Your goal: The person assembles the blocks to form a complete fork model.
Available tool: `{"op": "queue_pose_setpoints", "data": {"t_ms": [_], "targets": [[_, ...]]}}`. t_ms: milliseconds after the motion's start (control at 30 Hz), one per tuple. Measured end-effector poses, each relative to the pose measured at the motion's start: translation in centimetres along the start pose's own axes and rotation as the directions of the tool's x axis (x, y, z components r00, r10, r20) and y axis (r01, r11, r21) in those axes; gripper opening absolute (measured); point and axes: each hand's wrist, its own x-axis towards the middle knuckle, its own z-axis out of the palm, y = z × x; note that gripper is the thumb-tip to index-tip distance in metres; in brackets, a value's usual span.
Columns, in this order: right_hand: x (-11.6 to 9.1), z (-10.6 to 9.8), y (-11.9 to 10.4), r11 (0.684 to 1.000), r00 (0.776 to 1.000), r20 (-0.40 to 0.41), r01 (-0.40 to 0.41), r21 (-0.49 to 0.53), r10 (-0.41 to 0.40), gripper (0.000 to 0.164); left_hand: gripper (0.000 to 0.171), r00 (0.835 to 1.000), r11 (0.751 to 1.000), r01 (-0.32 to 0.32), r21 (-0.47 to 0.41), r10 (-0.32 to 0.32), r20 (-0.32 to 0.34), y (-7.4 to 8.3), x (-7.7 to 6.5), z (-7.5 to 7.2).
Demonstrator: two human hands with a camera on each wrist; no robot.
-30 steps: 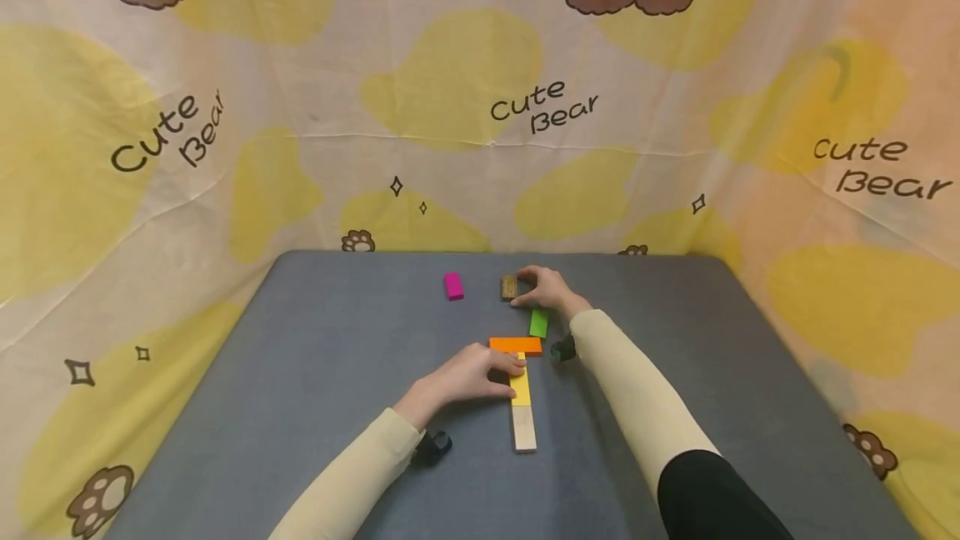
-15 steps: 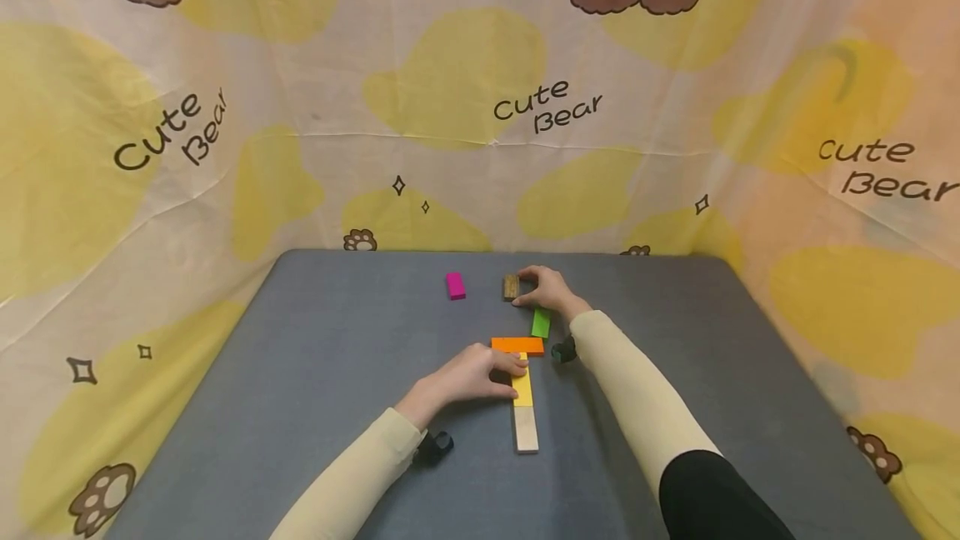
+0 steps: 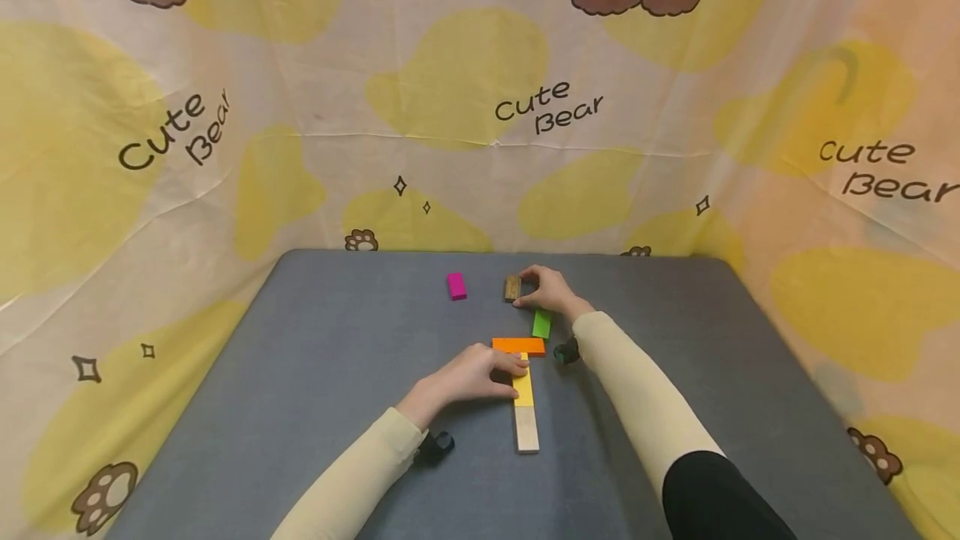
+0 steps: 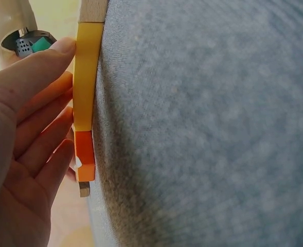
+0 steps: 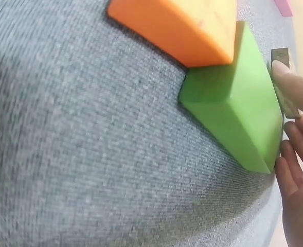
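Note:
In the head view, my left hand (image 3: 465, 376) rests thumb and fingertips on the yellow block (image 3: 525, 394). The left wrist view shows them touching the top of that yellow block (image 4: 85, 77). Beyond it, my right hand (image 3: 551, 290) pinches a brown wood-grain block (image 3: 512, 288) between thumb and fingers. An orange block (image 3: 517, 346) lies crosswise at the yellow block's far end, and a pale wooden block (image 3: 527, 430) continues its near end. Near the right wrist is a green block (image 3: 542, 324), one corner against the orange block (image 5: 182, 28) in the right wrist view.
A magenta block (image 3: 457, 287) lies farther back on the grey table (image 3: 315, 407), left of the brown one. Patterned cloth (image 3: 450, 107) hangs behind the table and along both sides. Small dark cameras sit at both wrists.
The whole head view has drifted slightly to the right. Both hands and all the blocks keep their places relative to one another.

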Motion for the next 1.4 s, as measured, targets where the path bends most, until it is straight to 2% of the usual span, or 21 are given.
{"op": "queue_pose_setpoints", "data": {"t_ms": [200,467,633,967,1400], "targets": [[-0.6,-0.3,0.1,1.0,1.0,-0.003,0.021,-0.016,-0.021,0.065,0.041,1.0,1.0,-0.004,0.005,0.004,0.007,0.1,0.1,0.2],[-1.7,-0.8,-0.1,0.992,0.992,0.0,0.129,-0.011,-0.129,0.067,0.041,1.0,1.0,-0.002,-0.017,0.002,0.002,0.0,0.0,0.3],[-2.4,-0.8,-0.1,0.986,0.986,-0.001,0.166,-0.013,-0.166,0.067,0.042,1.0,1.0,0.004,-0.021,-0.003,0.006,0.0,0.0,0.1],[-4.1,-0.8,-0.2,0.986,0.986,-0.021,0.166,0.028,-0.165,0.066,0.043,1.0,1.0,0.006,-0.001,-0.006,0.001,-0.4,0.0,-0.1],[-6.2,-0.5,-0.2,0.982,0.983,-0.014,0.183,0.052,-0.182,0.066,0.042,1.0,0.999,-0.007,-0.042,0.006,-0.008,-0.2,-0.1,0.1]]}}
